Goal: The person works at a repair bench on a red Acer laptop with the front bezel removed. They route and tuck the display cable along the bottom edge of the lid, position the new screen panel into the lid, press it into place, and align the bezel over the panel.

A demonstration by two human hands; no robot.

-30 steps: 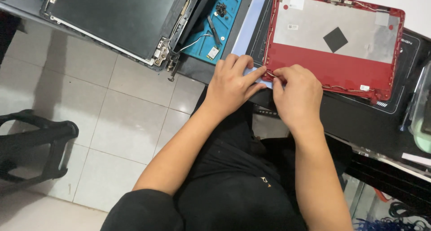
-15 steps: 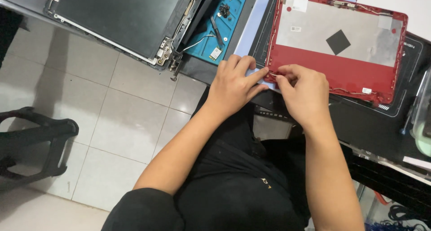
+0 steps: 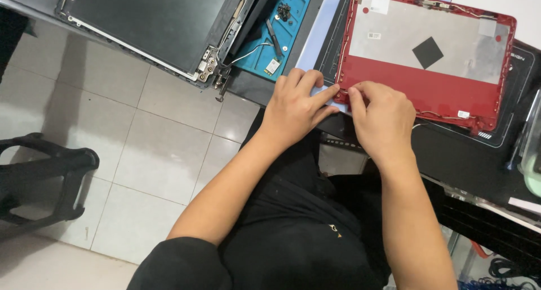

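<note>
At the near edge of a dark worktop [image 3: 462, 160], a seated person's left hand [image 3: 293, 107] and right hand [image 3: 380, 118] meet at the near-left corner of a red plastic laptop lid shell [image 3: 428, 93], which lies inner face up on a black mat with a grey foil sheet and a small black square pad inside it. The left hand's forefinger presses flat on that corner, its grip open; the right hand's fingertips are pinched shut on something thin at the shell's rim, too small to tell. To the far left lie a dark laptop display panel [image 3: 158, 22] with bare metal hinges and a teal mat [image 3: 276, 47] bearing small black screws. A black stool [image 3: 45, 177] stands on the tiled floor.
</note>
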